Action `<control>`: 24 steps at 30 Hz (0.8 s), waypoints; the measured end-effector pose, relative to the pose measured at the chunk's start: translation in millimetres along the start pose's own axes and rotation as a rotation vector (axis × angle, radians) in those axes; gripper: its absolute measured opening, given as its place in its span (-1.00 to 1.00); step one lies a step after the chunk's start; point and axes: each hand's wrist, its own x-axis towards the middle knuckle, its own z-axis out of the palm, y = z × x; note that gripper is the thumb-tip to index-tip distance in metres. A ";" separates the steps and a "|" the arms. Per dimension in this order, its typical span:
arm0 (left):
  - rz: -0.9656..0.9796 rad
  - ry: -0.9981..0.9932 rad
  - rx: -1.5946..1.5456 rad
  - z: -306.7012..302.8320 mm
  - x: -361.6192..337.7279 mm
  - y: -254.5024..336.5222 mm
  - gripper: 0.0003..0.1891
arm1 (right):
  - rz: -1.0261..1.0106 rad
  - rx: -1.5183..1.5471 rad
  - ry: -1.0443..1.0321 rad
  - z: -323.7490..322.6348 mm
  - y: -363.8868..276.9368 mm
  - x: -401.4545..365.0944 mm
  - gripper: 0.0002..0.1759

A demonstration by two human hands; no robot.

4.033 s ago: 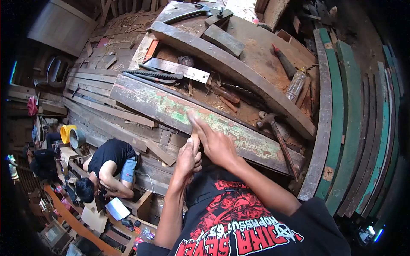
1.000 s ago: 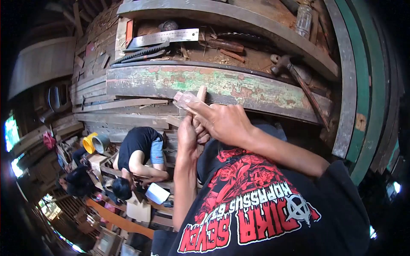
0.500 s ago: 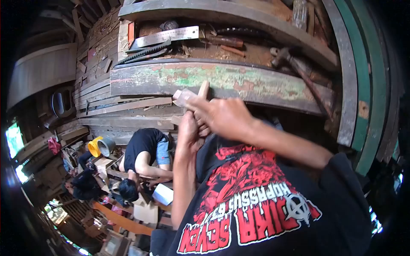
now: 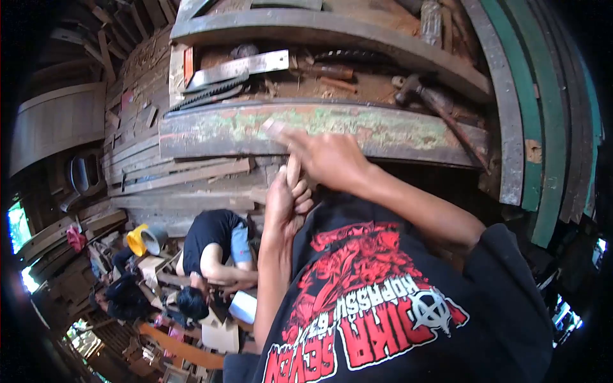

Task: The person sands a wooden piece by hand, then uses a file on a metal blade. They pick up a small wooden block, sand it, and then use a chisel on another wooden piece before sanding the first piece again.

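My right hand reaches in from the right, closed, its fingers stretched along a small flat pale piece with a pinkish end, too blurred to name. Just below, my left hand is wrapped round a narrow strip of wood, mostly hidden by the fingers. Both hands are close together in front of my black shirt. Beyond them lies the worn edge board of the workbench, with flaking green paint.
Behind the board, a bench trough holds a metal ruler, a hammer and a dark ridged strip. At lower left, a person in black bends over near a yellow bucket. Green planks stand at right.
My right hand has moved slightly up and left with the flat piece. The wooden strip's upper end, which stuck up past the right hand, is now out of sight. The view has shifted slightly.
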 end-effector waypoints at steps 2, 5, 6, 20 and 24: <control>-0.041 -0.033 -0.017 4.6 -8.4 9.2 -0.60 | 0.260 0.132 0.004 -38.4 19.6 22.1 -0.43; 0.005 -0.098 -0.077 -3.6 -12.2 16.9 -0.59 | 0.261 0.322 0.326 -74.7 32.0 11.6 -0.48; 0.015 -0.096 -0.045 -1.4 -13.2 18.5 -0.59 | 0.179 0.367 0.531 -76.7 39.9 4.0 -0.49; 0.150 -0.240 0.517 15.9 -36.6 27.2 -0.60 | 0.649 0.529 0.884 -18.3 90.2 -133.4 -0.35; 0.197 -0.349 0.497 10.0 -31.9 30.4 -0.68 | 0.663 0.502 0.924 -32.5 84.9 -134.6 -0.35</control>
